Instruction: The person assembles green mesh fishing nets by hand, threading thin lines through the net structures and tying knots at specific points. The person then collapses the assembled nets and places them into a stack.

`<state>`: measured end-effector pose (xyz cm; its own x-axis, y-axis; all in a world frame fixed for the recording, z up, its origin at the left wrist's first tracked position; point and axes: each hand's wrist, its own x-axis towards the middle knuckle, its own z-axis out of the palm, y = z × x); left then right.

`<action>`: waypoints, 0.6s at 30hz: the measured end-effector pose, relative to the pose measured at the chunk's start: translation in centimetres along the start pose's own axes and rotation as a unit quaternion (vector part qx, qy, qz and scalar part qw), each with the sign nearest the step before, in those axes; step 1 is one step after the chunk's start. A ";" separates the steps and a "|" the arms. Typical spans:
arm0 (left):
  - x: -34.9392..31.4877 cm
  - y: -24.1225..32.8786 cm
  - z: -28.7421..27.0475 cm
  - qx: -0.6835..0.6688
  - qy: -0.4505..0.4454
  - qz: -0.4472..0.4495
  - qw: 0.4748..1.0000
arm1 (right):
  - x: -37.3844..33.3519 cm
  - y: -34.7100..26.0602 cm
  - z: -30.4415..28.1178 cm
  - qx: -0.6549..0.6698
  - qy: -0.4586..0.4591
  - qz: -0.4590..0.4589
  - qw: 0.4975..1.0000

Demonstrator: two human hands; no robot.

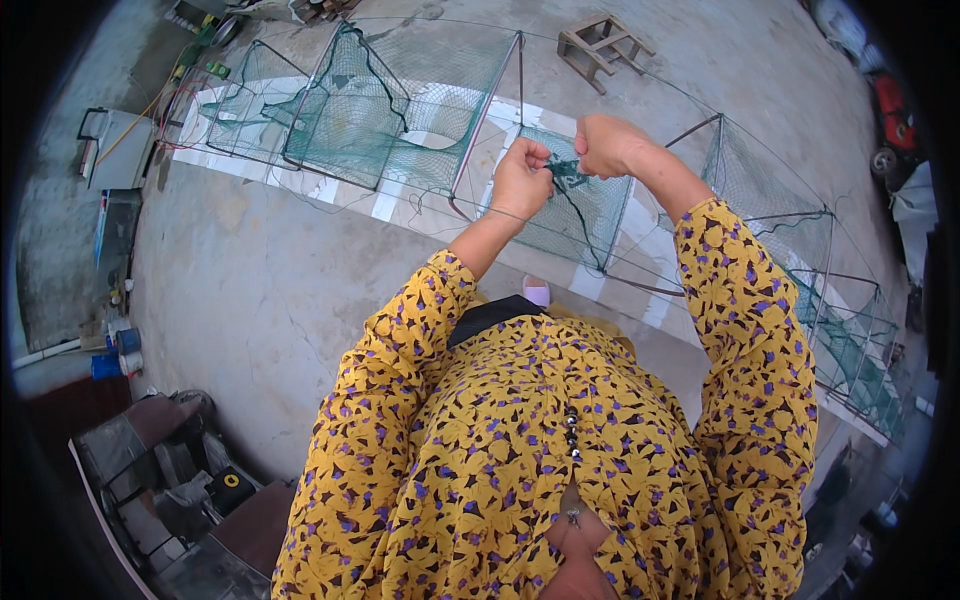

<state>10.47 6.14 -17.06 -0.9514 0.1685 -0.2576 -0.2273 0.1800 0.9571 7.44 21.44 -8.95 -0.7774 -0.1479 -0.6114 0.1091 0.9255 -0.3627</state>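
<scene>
A long green mesh net trap (440, 110) on dark rod frames stretches from the far left to the lower right. Over its middle section my left hand (522, 180) is closed, thumb and fingers pinching the edge of a bunched clump of green netting (567, 172). My right hand (606, 147) is curled in a fist at the other side of this clump, gripping it too. A dark cord (580, 215) runs down from the clump across the mesh. The exact strands between my fingers are too small to make out.
White and grey sheeting (385, 205) lies beneath the trap on the concrete floor. Beyond it stands a small wooden stool (603, 48). A red wheeled machine (893, 125) is at the right. Chairs with brown seats (150, 420) hold bags at lower left. Thin lines trail around the frames.
</scene>
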 end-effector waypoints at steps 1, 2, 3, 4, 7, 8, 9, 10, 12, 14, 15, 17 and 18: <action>0.0 -0.3 -0.2 0.031 -0.007 0.037 0.999 | -0.4 -0.3 -0.1 -0.011 0.031 -0.003 0.999; 0.0 -0.7 -0.5 0.031 -0.004 0.038 0.999 | -0.7 -0.5 -0.2 -0.013 0.031 -0.005 0.999; -0.3 0.2 -0.4 -0.024 -0.034 -0.025 0.999 | -1.0 -0.3 -0.4 -0.013 0.031 0.003 0.999; -0.5 1.0 -0.4 -0.078 -0.059 -0.087 0.991 | -1.1 -0.3 -0.4 -0.015 0.031 0.007 0.999; 0.1 2.6 -0.5 -0.002 -0.072 -0.122 0.990 | -0.3 -0.1 -0.3 -0.018 0.014 -0.009 1.000; -0.1 2.6 -0.4 -0.003 -0.073 -0.121 0.990 | -0.3 0.1 -0.1 -0.018 0.015 -0.009 1.000; -0.5 2.5 -0.2 0.073 -0.094 -0.060 0.991 | -0.4 0.3 0.0 -0.012 0.033 -0.034 0.999; -0.7 2.4 -0.1 0.148 -0.114 0.002 0.982 | -0.5 0.6 0.0 -0.007 0.052 -0.059 0.997; -0.6 2.1 -0.1 0.143 -0.120 0.006 0.982 | -0.5 0.8 0.0 -0.023 0.050 -0.072 0.996; 0.1 2.0 -0.2 0.137 -0.126 0.009 0.983 | -0.7 0.8 -0.5 -0.040 0.047 -0.085 0.995; 0.6 2.3 -0.3 0.106 -0.093 -0.007 0.990 | -0.6 0.7 -0.8 -0.003 0.032 -0.074 0.997; 0.8 2.7 -0.5 0.074 -0.060 -0.022 0.995 | -0.7 0.7 -0.8 0.032 0.017 -0.062 0.997; 0.9 3.3 -0.4 0.044 -0.026 -0.049 0.997 | -0.9 1.2 -0.6 0.005 0.038 -0.087 0.995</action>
<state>8.78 6.46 -14.12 -0.9128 0.1965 -0.3582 -0.2975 0.2812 0.9124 7.89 22.88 -8.47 -0.8293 -0.2789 -0.4843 -0.0259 0.8848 -0.4652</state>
